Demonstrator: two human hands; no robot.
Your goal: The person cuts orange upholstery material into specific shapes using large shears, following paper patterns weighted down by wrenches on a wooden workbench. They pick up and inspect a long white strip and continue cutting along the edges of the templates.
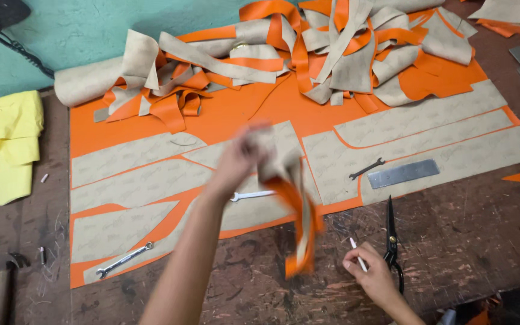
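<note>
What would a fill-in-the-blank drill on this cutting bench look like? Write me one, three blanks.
1. The left hand lifts a beige and ____ strip off the bench.
2. The right hand holds a small ____ marking stick.
3. The black ____ lie just right of the right hand.

Missing words: orange; white; scissors

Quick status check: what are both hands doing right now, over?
Left hand raised, gripping an orange-and-beige strip, blurred. Right hand on the table, holding a white marker. Black scissors just beside it.
</note>
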